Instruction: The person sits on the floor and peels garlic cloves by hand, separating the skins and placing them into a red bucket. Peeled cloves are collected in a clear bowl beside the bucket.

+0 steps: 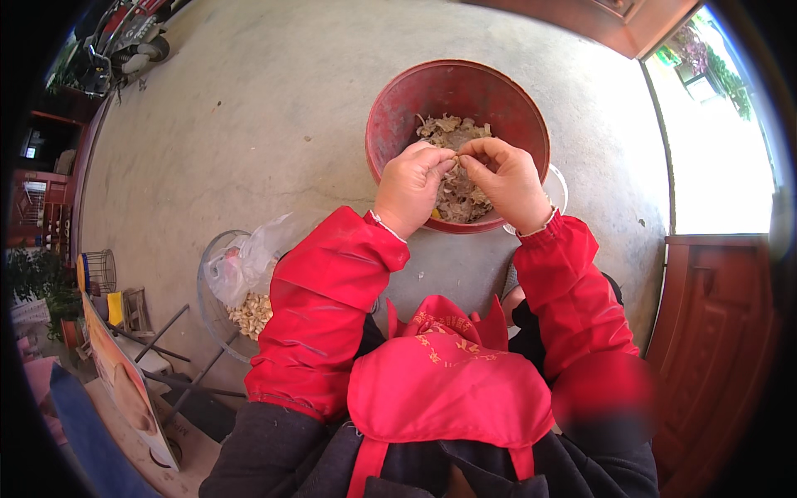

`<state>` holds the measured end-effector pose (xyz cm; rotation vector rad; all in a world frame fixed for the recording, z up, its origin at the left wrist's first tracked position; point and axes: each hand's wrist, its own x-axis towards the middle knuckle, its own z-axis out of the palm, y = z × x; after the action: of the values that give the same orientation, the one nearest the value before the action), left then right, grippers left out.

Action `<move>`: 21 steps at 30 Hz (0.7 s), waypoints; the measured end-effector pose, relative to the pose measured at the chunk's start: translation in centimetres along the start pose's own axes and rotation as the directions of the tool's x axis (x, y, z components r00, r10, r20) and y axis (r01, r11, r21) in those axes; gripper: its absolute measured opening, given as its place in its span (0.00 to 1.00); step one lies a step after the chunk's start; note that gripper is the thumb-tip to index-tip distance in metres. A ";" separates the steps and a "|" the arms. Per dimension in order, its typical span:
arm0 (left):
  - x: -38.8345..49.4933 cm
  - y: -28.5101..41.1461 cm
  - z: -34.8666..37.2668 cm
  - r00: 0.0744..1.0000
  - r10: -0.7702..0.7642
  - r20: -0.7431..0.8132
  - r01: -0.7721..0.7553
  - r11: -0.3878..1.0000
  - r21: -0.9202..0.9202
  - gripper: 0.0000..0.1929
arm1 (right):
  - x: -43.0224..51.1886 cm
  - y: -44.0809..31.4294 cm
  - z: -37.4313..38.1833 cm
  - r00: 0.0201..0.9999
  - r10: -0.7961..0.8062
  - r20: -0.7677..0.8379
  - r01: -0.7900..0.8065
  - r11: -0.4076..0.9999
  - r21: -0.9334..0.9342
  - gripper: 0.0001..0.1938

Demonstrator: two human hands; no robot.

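Over a red bucket (398,106), my left hand (414,183) and my right hand (507,183) meet at the fingertips. A small tan piece (456,160) is pinched between them; it is too small to tell what it is. Dry, papery peelings (464,196) lie in the bucket under my hands. To the left of my left sleeve, a clear bowl (208,305) holds many small pale pieces (252,314), like nuts or cloves, and a crumpled clear plastic bag (240,271).
A white plastic rim (558,187) shows behind the bucket's right side. At the lower left are crossed metal legs (199,380) and a printed board (127,392). A motorcycle (134,46) stands far left, and a reddish-brown door (716,311) is at right.
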<state>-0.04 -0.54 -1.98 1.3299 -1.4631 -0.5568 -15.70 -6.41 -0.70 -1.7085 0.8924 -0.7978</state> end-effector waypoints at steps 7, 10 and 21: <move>-0.1 -0.1 0.3 0.996 0.077 -0.055 -0.071 0.993 0.089 0.05 | -0.1 0.1 0.5 0.999 0.001 -0.038 -0.001 1.000 -0.008 0.08; 0.1 -0.1 0.2 0.990 0.132 -0.049 -0.127 0.987 0.098 0.04 | -0.2 0.0 0.5 0.999 0.019 -0.040 -0.018 0.999 0.042 0.08; -0.2 -0.5 0.2 0.976 0.213 -0.042 -0.203 0.964 0.172 0.08 | -0.2 0.9 1.0 0.996 0.085 -0.029 -0.077 0.975 0.206 0.07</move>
<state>-0.04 -0.51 -2.55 1.2895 -1.6045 -0.2597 -15.12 -5.97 -1.86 -1.4726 0.8680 -0.8397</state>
